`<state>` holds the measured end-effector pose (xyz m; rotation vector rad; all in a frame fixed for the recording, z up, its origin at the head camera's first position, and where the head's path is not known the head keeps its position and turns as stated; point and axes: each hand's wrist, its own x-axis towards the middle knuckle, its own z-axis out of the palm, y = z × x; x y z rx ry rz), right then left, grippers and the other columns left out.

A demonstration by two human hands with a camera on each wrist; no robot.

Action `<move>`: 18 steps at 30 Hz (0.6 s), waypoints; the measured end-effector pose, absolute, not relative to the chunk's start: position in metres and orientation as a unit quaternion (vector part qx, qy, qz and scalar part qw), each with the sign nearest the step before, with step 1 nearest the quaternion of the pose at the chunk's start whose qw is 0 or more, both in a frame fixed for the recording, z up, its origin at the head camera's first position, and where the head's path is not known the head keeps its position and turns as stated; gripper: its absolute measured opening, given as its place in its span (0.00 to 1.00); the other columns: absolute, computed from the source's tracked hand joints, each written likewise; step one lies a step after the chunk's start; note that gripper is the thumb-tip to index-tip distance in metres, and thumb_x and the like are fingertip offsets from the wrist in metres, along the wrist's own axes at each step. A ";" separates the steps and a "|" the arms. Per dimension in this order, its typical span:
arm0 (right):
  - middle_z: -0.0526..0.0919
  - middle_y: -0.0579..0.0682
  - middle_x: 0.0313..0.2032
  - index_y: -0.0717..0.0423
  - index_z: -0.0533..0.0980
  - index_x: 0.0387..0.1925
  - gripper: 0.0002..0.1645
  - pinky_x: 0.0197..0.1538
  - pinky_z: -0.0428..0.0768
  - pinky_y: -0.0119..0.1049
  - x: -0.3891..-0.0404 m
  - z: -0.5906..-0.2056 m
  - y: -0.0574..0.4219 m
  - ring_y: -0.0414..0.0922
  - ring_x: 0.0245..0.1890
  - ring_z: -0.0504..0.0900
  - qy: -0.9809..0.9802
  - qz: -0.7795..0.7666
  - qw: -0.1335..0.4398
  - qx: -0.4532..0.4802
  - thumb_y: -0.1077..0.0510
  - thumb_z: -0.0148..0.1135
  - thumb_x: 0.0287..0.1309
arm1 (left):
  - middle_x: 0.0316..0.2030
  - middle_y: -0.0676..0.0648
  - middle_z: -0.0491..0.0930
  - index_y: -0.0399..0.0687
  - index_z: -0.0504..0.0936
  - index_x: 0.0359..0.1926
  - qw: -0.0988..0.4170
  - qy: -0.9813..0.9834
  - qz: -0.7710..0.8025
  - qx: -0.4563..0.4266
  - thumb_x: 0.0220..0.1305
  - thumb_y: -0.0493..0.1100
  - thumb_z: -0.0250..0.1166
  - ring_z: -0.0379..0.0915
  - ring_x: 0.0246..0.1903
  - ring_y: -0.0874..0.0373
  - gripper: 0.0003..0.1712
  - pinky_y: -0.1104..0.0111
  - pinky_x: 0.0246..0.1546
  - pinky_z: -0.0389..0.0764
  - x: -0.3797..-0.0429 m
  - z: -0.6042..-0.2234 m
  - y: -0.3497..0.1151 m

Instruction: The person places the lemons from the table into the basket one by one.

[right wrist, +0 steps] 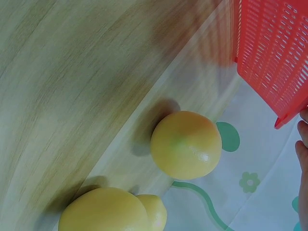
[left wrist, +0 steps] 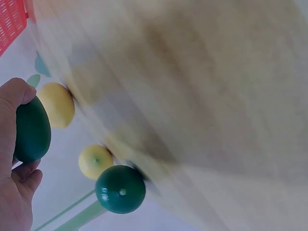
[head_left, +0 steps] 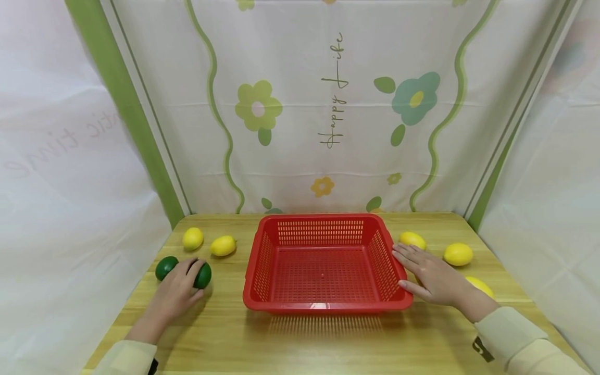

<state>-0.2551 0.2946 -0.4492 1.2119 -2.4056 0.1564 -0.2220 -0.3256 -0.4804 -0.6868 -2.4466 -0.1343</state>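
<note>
My left hand [head_left: 177,289] grips a dark green lime [head_left: 202,276], with thumb and fingers round its sides in the left wrist view. Just left of that hand, a second dark green lime [head_left: 166,267] lies on the table; a pale nub shows on its end in the left wrist view. Two lemons, one yellow-green [head_left: 192,238] and one yellow [head_left: 223,246], lie beyond the limes. A red plastic basket [head_left: 323,306] stands mid-table with nothing inside. My right hand [head_left: 433,276] rests on its right rim, fingers extended.
Right of the basket are three lemons: one behind the fingers [head_left: 412,240], one farther right [head_left: 458,254] and one partly hidden by the right forearm [head_left: 480,286]. A printed white curtain [head_left: 300,156] hangs behind the wooden table [head_left: 300,349], with white sheets on both sides.
</note>
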 end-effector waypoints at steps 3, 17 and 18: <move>0.70 0.64 0.63 0.70 0.69 0.63 0.40 0.72 0.41 0.29 -0.255 -0.450 0.295 0.62 0.63 0.69 -0.870 0.056 0.220 0.438 0.44 0.62 0.61 | 0.50 0.26 0.73 0.29 0.73 0.56 0.308 -0.912 -0.036 -0.269 0.33 0.38 0.83 0.74 0.45 0.33 0.46 0.45 0.43 0.78 -0.225 -0.477 -0.325; 0.71 0.65 0.63 0.70 0.69 0.63 0.39 0.72 0.43 0.31 -0.255 -0.449 0.294 0.62 0.62 0.69 -0.866 0.058 0.224 0.442 0.44 0.61 0.62 | 0.47 0.26 0.74 0.27 0.74 0.54 0.363 -0.874 0.001 -0.322 0.29 0.35 0.81 0.74 0.41 0.33 0.45 0.44 0.39 0.78 -0.242 -0.460 -0.321; 0.71 0.65 0.63 0.70 0.69 0.63 0.39 0.72 0.43 0.31 -0.255 -0.449 0.294 0.62 0.62 0.69 -0.866 0.057 0.224 0.442 0.44 0.61 0.62 | 0.47 0.26 0.74 0.27 0.74 0.54 0.366 -0.872 0.002 -0.326 0.29 0.35 0.80 0.74 0.41 0.33 0.44 0.44 0.40 0.78 -0.243 -0.459 -0.320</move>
